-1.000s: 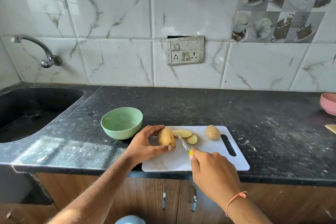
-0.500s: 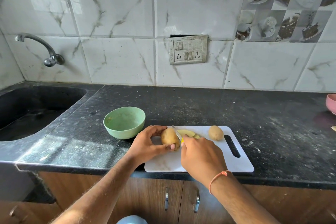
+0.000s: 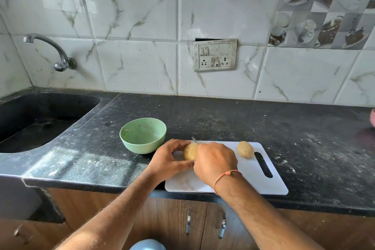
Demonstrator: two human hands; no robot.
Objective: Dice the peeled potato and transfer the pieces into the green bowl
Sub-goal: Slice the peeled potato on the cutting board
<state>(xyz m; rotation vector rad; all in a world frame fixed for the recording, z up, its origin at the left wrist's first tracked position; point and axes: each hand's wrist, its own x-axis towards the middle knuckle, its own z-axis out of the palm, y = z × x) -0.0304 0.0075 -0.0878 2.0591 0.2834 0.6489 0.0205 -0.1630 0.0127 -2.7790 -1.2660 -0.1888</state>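
Legible markings: none.
No text, label, brand, number or sign can be read on any surface in the head view. The switch and socket plate [image 3: 215,55] on the wall tiles carries no readable marking, and the decorative tiles [image 3: 326,8] at upper right show only pictures of cups and cakes, without lettering.

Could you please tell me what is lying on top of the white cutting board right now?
Two potatoes: one lies free, the other is held by the left hand. The right hand hides anything beneath it.
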